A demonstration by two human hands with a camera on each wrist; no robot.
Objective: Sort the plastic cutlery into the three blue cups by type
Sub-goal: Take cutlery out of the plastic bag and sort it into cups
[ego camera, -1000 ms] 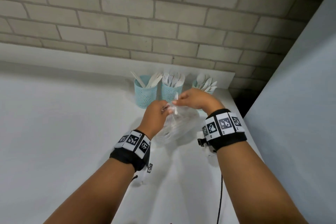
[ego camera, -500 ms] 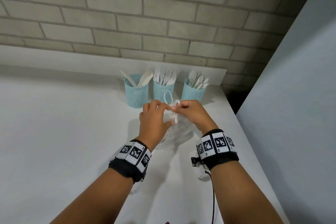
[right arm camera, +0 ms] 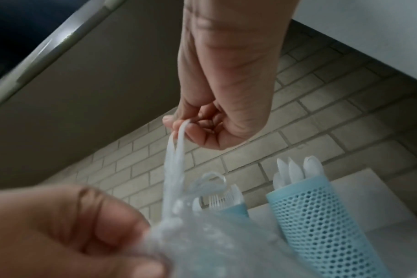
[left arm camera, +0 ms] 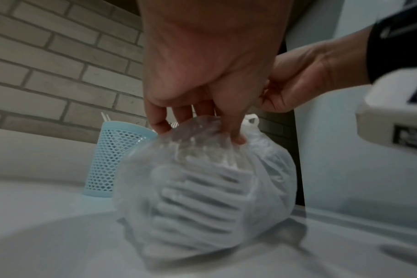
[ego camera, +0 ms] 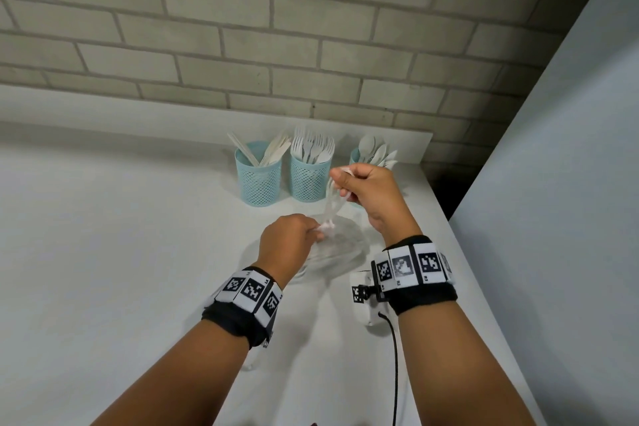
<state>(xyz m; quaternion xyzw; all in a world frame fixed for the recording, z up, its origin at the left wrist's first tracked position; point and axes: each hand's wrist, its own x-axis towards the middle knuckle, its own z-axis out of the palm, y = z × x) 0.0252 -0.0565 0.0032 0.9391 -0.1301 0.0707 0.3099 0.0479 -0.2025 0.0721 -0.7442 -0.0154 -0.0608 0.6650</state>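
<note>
Three blue mesh cups stand at the back of the counter: knives in the left cup [ego camera: 257, 180], forks in the middle cup [ego camera: 307, 181], and spoons in the right cup [ego camera: 355, 156], which my right hand partly hides. In front of them lies a clear plastic bag [ego camera: 340, 251] holding white cutlery [left arm camera: 198, 190]. My left hand [ego camera: 320, 230] pinches the bag's gathered neck [left arm camera: 202, 127]. My right hand [ego camera: 345, 180] is raised above it and pinches a stretched strand of the bag [ego camera: 331, 204], pulled taut [right arm camera: 174, 169].
The white counter [ego camera: 121, 252] runs far to the left. A brick wall [ego camera: 311, 45] stands behind the cups. A pale panel [ego camera: 553, 183] rises along the counter's right edge, with a dark gap [ego camera: 446, 180] at the back corner.
My right hand has risen toward the cups, stretching the bag's strand upward. My left hand has dropped a little and keeps its pinch on the bag's neck.
</note>
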